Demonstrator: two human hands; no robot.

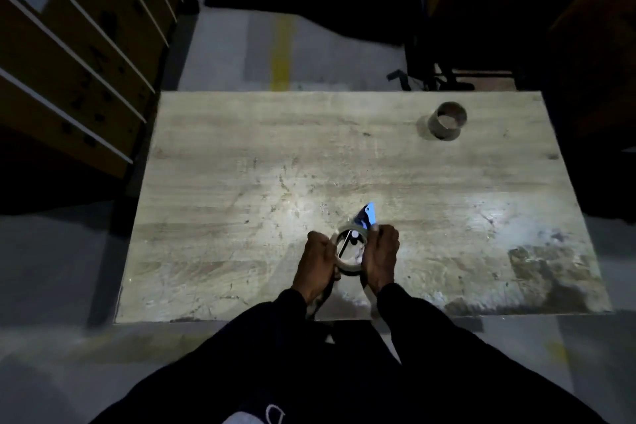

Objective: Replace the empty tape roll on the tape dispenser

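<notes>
Both hands meet over the near middle of the wooden table (pixel 241 182). Between them sits a pale tape roll (pixel 349 267) mounted on the tape dispenser (pixel 367 216), whose shiny blue front end points away from me. My left hand (pixel 317 263) grips the roll's left side. My right hand (pixel 380 260) clasps the roll's right side and the dispenser body. The dispenser's handle is mostly hidden under my wrists. An empty brown cardboard tape core (pixel 446 120) stands upright at the far right of the table, well away from both hands.
Stacked cardboard boxes (pixel 79 55) on shelving stand to the left of the table. Dark furniture and a black frame (pixel 437 76) lie beyond the far right corner. A grey floor with a yellow line (pixel 281 55) runs behind the table.
</notes>
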